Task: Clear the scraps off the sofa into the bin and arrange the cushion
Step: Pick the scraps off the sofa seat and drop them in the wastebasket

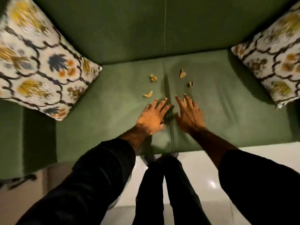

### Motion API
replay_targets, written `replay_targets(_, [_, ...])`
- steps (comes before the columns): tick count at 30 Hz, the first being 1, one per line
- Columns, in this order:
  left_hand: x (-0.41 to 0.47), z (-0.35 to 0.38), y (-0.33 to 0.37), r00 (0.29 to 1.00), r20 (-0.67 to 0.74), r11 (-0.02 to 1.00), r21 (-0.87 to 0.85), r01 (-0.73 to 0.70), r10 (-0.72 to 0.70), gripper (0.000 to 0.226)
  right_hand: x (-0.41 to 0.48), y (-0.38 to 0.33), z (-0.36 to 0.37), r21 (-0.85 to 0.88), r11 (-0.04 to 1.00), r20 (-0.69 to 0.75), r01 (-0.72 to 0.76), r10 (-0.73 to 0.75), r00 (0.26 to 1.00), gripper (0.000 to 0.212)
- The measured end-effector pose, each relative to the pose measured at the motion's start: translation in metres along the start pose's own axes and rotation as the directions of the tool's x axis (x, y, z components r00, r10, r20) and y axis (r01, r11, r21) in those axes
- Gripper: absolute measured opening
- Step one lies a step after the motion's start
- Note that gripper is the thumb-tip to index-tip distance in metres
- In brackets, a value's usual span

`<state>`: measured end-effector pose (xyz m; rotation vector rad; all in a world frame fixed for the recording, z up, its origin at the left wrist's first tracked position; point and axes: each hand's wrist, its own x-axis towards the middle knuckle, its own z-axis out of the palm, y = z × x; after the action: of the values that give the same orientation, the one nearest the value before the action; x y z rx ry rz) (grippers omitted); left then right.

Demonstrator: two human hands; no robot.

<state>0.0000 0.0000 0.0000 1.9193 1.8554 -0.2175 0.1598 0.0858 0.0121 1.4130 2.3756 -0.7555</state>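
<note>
Green sofa [227, 111], seen from above. Two hands out flat over the seat, side by side near the middle seam. Left hand [153, 117] open, fingers spread, holding nothing. Right hand [189, 113] open too, with a small scrap [184, 99] peeking out between its fingers. Four more scraps just past the fingertips: two [153, 77] [148, 94] left of the seam, two [182, 73] [191, 84] right of it. Flowery cushion [37, 62] at the far left, another [274, 69] at the far right.

Home lounge: green sofa [211, 103], cushions [40, 62]
</note>
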Motion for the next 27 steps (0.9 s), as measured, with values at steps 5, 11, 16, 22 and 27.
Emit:
replay_targets(5, [0.036,0.052,-0.003,0.991,0.109,0.997,-0.024,0.076,-0.073,0.077,0.043,0.041,0.038,-0.003,0.997,0.089,-0.071,0.071,0.994,0.07])
replay_targets(11, [0.049,0.069,-0.006,0.993,0.044,0.987,-0.118,0.113,-0.108,0.045,0.068,0.047,0.065,0.02,0.997,0.056,-0.07,0.069,0.996,0.054])
replay_targets(16, [0.039,0.052,-0.016,0.957,0.069,0.885,-0.367,0.288,-0.283,0.018,0.068,0.037,0.073,0.169,0.985,0.017,-0.045,0.043,0.999,0.018])
replay_targets(22, [0.059,0.022,-0.051,0.816,0.072,0.662,-0.546,0.514,-0.574,0.049,0.073,0.017,0.073,0.179,0.983,0.029,0.032,-0.038,0.999,0.015])
replay_targets(27, [0.079,0.02,-0.075,0.816,0.12,0.692,-0.47,0.548,-0.565,0.046,0.078,-0.002,0.079,0.148,0.98,0.018,0.135,-0.139,0.99,0.018])
